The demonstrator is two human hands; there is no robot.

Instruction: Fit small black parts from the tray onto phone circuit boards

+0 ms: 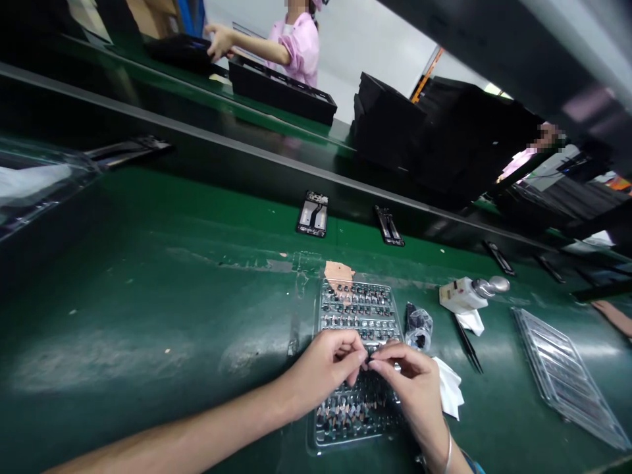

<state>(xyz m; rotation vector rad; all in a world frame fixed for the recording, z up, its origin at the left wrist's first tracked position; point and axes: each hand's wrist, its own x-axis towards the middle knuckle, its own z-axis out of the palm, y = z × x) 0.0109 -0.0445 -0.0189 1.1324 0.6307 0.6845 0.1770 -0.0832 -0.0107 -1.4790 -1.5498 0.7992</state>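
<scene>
My left hand (pixel 332 361) and my right hand (pixel 412 380) meet over a clear plastic tray (pixel 356 334). Between their fingertips is a small dark part (pixel 368 360), pinched from both sides; its exact kind is too small to make out. Rows of little electronic parts (pixel 348 415) fill the tray below and beyond my hands, and my fingers hide its middle. A piece of tan paper (pixel 338 271) pokes out at the tray's far edge. White tissue (pixel 448 388) lies beside my right wrist.
Right of the tray are a small plastic bag (pixel 419 324), a white bottle (pixel 461 296), black tweezers (pixel 468 345) and stacked clear trays (pixel 567 368). Opened phone bodies, one (pixel 313 214) straight ahead, lie along the far side. A person in pink (pixel 301 46) works across the line.
</scene>
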